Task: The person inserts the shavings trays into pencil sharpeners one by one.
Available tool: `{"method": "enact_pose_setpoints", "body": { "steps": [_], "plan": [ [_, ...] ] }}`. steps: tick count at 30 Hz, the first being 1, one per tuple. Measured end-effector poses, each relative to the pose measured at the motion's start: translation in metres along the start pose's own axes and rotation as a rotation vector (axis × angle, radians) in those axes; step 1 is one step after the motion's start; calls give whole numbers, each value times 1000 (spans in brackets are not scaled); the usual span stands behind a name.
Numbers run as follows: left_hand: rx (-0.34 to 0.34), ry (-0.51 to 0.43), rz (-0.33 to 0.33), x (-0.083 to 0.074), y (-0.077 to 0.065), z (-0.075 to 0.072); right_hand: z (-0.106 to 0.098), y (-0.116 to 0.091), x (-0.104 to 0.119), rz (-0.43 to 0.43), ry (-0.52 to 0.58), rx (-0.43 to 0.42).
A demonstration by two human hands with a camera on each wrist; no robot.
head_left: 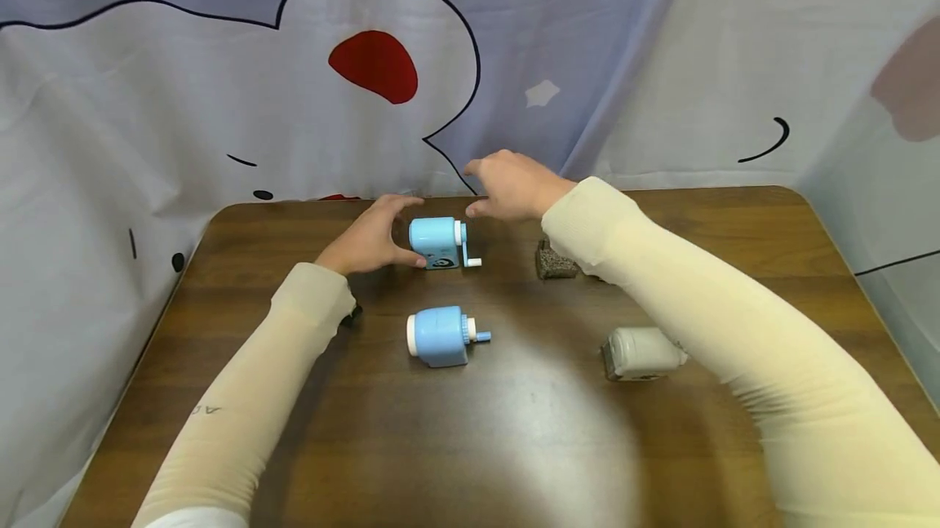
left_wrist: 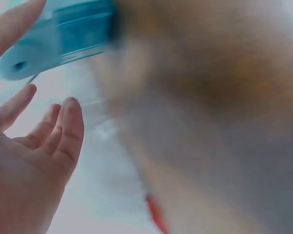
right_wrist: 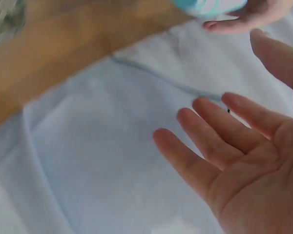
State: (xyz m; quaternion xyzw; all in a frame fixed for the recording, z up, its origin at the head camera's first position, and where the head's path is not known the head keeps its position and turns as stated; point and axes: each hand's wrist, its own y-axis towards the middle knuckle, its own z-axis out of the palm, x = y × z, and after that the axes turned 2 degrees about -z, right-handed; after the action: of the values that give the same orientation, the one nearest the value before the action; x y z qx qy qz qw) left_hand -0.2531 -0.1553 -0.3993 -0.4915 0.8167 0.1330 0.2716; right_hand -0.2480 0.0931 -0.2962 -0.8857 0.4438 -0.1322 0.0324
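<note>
A light blue hand-crank pencil sharpener (head_left: 433, 232) with a white crank knob stands toward the back of the wooden table. My left hand (head_left: 370, 236) is at its left side, thumb tip right by its lower edge and the other fingers spread behind it. In the left wrist view, the sharpener's turquoise body (left_wrist: 83, 31) lies beside the thumb, while the fingers stay apart from it. To the right of the crank, my right hand (head_left: 514, 187) hovers with nothing in it. Its fingers are spread in the right wrist view, the palm (right_wrist: 263, 185) showing.
Nearer on the table (head_left: 352, 446) is a second blue crank sharpener (head_left: 441, 336) with a white end. A pale grey sharpener-like object (head_left: 642, 352) lies under the right forearm. A dark speckled block (head_left: 556, 261) sits by the right cuff. A printed curtain (head_left: 220, 104) hangs behind the table.
</note>
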Motion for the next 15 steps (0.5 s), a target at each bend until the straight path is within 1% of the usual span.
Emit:
{"method": "enact_pose_setpoints", "body": {
  "steps": [4, 6, 8, 11, 13, 15],
  "plan": [
    [-14, -7, 39, -20, 2, -19, -20, -15, -16, 24, -14, 58],
    [-22, 6, 69, -31, 5, -26, -27, -24, -25, 37, -21, 76],
    [-30, 39, 109, -44, 8, -30, -32, -34, -34, 44, -33, 84],
    [-26, 96, 191, -64, 14, -30, -37, -48, -48, 45, -55, 99],
    [-13, 132, 244, -77, 19, -28, -38, -57, -56, 43, -66, 115],
    [7, 164, 281, -92, 24, -24, -39, -67, -64, 41, -81, 133]
  ]
}}
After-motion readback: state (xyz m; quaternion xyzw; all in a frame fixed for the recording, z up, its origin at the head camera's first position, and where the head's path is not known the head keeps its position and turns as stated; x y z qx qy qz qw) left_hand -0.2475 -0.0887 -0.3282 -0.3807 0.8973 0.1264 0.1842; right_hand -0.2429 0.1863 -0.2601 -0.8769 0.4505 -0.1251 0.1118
